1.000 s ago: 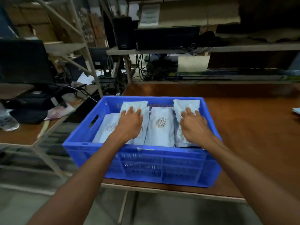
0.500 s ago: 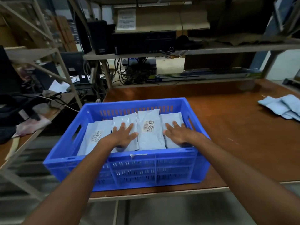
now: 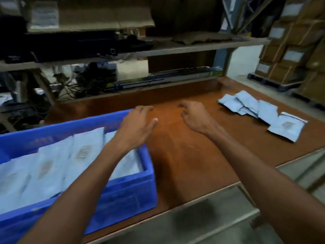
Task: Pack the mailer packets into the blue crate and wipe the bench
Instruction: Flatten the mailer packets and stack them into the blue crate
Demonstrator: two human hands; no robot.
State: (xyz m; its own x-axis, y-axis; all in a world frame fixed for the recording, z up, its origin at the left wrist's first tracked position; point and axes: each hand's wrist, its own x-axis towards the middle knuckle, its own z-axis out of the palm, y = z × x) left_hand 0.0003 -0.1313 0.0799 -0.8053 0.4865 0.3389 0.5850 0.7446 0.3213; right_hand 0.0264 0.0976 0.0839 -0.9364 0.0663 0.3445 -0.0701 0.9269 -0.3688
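The blue crate (image 3: 123, 192) stands at the left of the brown bench (image 3: 184, 155), with several pale blue mailer packets (image 3: 52, 166) lying side by side inside it. My left hand (image 3: 135, 127) hovers over the crate's right far corner, fingers loosely bent, holding nothing. My right hand (image 3: 195, 117) is in the air above the bare bench to the right of the crate, fingers loosely curled and empty. A loose pile of mailer packets (image 3: 263, 111) lies on the bench at the far right, well beyond my right hand.
A metal shelf (image 3: 158, 48) with dark equipment and cables runs along the back of the bench. Stacked cardboard boxes (image 3: 290, 55) stand at the far right. The bench's front edge (image 3: 193, 196) runs diagonally below my arms.
Both hands have lifted off the packets in the crate and swung to the right. The view has turned right, so the crate sits at the left and the loose pile is nearer the centre.
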